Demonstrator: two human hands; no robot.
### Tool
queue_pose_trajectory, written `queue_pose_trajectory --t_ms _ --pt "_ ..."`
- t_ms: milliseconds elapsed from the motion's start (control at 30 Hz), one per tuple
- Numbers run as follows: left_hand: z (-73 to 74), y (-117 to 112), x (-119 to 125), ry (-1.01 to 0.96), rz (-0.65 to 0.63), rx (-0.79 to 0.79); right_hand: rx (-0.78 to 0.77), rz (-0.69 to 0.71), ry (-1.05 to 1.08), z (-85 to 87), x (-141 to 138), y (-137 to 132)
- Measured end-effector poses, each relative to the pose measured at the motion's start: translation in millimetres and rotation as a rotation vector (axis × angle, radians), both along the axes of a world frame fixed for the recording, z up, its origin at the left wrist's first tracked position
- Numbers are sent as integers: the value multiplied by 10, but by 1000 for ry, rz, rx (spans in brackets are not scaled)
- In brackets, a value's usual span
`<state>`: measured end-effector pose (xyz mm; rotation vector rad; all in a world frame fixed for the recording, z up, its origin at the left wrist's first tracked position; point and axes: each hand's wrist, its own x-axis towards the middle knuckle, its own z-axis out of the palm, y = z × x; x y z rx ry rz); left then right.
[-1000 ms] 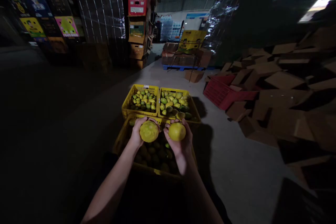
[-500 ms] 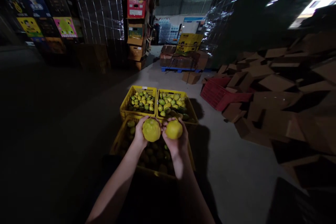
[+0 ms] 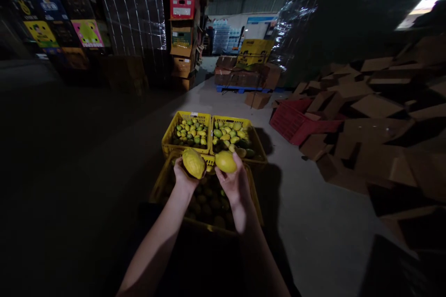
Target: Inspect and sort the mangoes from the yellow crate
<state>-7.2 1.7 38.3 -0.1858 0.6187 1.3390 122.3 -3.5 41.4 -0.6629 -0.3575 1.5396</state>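
My left hand grips a rough-skinned yellow fruit, and my right hand grips a smoother yellow fruit. Both fruits are held side by side over the far rim of a near yellow crate filled with dark, shadowed fruit. Just beyond stand two more yellow crates, the left one and the right one, each holding several green and yellow fruits.
A red crate lies tipped at the right among a large heap of flattened cardboard boxes. Stacked cartons and wrapped pallets rise at the back left. A blue pallet with boxes stands behind. Bare concrete floor lies right of the crates.
Both hands have tilted the fruits and lifted them slightly forward, toward the far crates; the fruits now show their longer sides instead of round faces.
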Motion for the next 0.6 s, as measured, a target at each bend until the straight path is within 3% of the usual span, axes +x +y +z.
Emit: queue_pose_trajectory --t_ms 133,300,400,600 --pt "20 -15 -38 20 -2 28 32 115 43 -35 -12 14" --pt "33 -16 -20 -56 -77 109 57 114 197 -49 -18 40" --pt "55 -28 -7 -21 -35 115 90 114 295 -59 2 54" --pt "90 -28 -25 33 -45 49 -61 41 235 -201 14 133"
